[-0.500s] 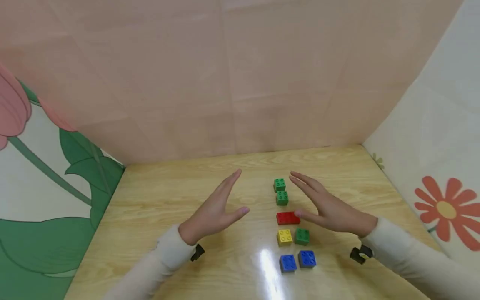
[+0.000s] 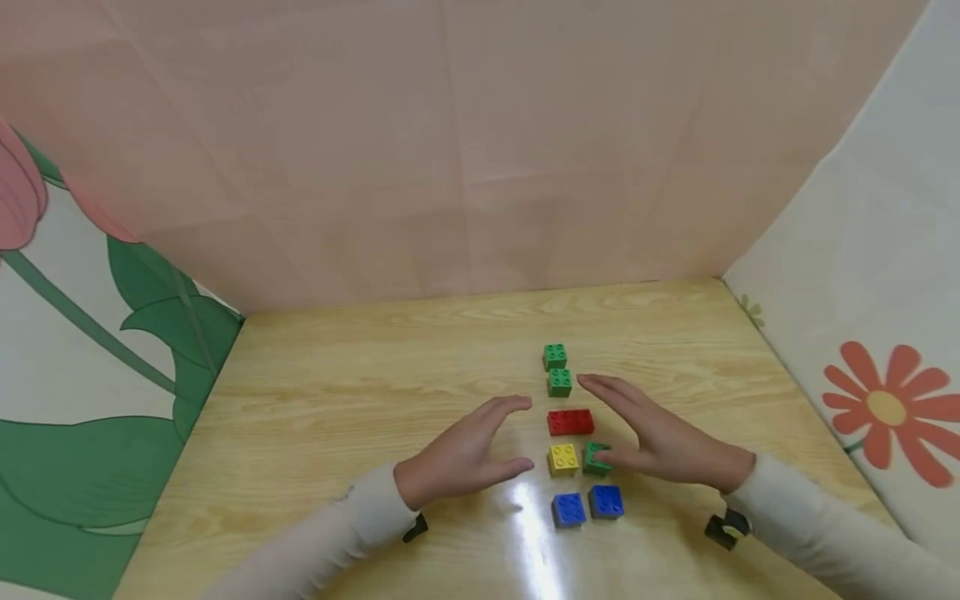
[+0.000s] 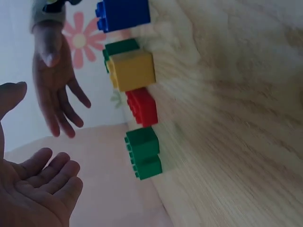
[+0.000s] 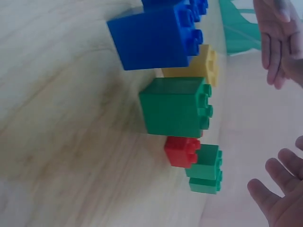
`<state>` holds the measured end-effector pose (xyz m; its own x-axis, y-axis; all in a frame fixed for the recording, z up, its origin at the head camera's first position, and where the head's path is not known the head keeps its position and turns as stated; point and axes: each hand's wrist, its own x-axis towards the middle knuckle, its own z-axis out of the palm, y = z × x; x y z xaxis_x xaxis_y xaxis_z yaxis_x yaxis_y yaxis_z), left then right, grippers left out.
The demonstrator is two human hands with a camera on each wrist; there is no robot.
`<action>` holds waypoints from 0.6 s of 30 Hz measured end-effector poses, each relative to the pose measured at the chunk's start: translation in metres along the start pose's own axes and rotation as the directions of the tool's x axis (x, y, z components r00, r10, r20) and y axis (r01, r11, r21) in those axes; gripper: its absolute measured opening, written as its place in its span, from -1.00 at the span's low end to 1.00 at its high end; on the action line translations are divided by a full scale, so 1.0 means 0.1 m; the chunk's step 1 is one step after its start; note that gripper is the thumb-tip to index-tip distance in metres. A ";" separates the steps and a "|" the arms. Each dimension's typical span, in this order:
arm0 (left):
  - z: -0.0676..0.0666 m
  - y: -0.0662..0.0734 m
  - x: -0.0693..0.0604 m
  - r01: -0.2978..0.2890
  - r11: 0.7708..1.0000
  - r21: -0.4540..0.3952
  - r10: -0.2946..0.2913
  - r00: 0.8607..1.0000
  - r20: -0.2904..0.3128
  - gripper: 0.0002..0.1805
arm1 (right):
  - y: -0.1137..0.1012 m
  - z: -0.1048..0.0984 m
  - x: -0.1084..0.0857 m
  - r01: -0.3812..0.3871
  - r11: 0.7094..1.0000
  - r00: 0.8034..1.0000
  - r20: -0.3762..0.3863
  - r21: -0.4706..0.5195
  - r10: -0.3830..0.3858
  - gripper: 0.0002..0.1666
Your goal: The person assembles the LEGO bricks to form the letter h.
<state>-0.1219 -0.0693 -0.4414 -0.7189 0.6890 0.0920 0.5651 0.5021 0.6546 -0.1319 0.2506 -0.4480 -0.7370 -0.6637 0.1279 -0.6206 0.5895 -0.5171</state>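
Observation:
Several toy building bricks stand on the wooden table. Farthest back are a green brick (image 2: 555, 356) and another green brick (image 2: 559, 383), close together. In front of them lies a longer red brick (image 2: 570, 422). Nearer come a yellow brick (image 2: 562, 460) and a third green brick (image 2: 596, 459), side by side, then a blue brick (image 2: 568, 510) and a second blue brick (image 2: 606, 502). My left hand (image 2: 468, 454) hovers left of the red and yellow bricks, holding nothing. Above the right side of the bricks is my right hand (image 2: 660, 433), also holding nothing; its thumb partly covers the third green brick.
The wooden table (image 2: 337, 375) meets a plain pinkish backdrop (image 2: 465, 167) at its far edge. A wall with a red flower (image 2: 887, 408) stands on the right, and one with green leaves (image 2: 82, 483) on the left. Glare marks the table's front.
My left hand has moved right and nearer to the bricks. My right hand has come slightly down, its thumb passing from the red brick to the third green brick. The view has tilted a little.

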 end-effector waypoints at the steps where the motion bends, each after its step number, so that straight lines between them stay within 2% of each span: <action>1: 0.02 0.01 0.00 -0.001 1.000 -0.006 0.001 1.000 0.005 -0.19 | 0.00 0.00 -0.02 0.003 1.000 1.000 0.006 0.002 -0.003 0.11; 10: 0.13 0.14 0.01 0.021 1.000 0.003 -0.021 0.998 0.062 -0.23 | -0.06 0.05 -0.16 -0.041 0.999 0.998 0.054 0.000 0.041 0.13; 18: 0.25 0.13 -0.02 0.027 0.999 0.045 -0.032 0.993 0.110 -0.24 | -0.09 0.13 -0.24 -0.043 0.999 0.993 0.109 -0.009 0.044 0.05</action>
<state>-0.1027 -0.0509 -0.4517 -0.6873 0.7262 -0.0120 0.5632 0.5433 0.6225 -0.1053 0.2548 -0.4573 -0.7300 -0.6833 0.0122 -0.5907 0.6219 -0.5142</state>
